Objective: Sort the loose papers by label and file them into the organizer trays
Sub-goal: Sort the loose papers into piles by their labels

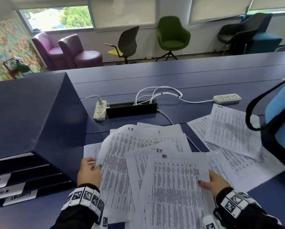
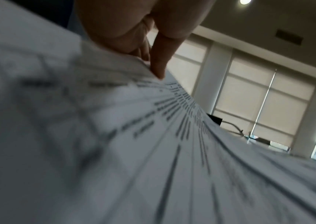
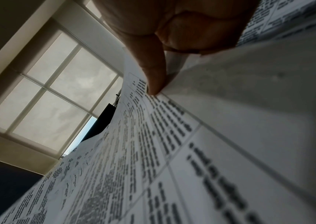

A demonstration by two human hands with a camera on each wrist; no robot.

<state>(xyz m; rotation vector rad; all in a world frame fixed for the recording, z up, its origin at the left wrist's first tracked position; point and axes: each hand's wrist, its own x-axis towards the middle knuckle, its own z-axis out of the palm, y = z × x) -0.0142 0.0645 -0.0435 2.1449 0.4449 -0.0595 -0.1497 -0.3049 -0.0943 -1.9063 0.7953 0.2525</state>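
Loose printed papers [image 1: 155, 146] lie fanned over the blue table [image 1: 188, 75] in front of me. My left hand [image 1: 95, 165] pinches the curled-up left edge of a sheet marked H.R [image 1: 117, 156]; the left wrist view shows a finger [image 2: 158, 66] lying on that sheet [image 2: 115, 151]. My right hand [image 1: 204, 181] holds the right edge of the top sheet [image 1: 175, 187], thumb on top. In the right wrist view the thumb [image 3: 153, 75] presses on the printed sheet [image 3: 134, 166]. A sheet marked IT [image 1: 160, 150] peeks out beneath. The dark blue organizer [image 1: 31, 113] stands at the left, with labelled trays [image 1: 14, 192].
More H.R sheets [image 1: 229, 129] lie at the right, partly under a blue bag with a black strap [image 1: 280, 116]. Two white power strips [image 1: 100, 110] [image 1: 227, 98], white cables [image 1: 158, 93] and a black cable box [image 1: 131, 108] sit behind the papers. Chairs [image 1: 171, 35] stand beyond the table.
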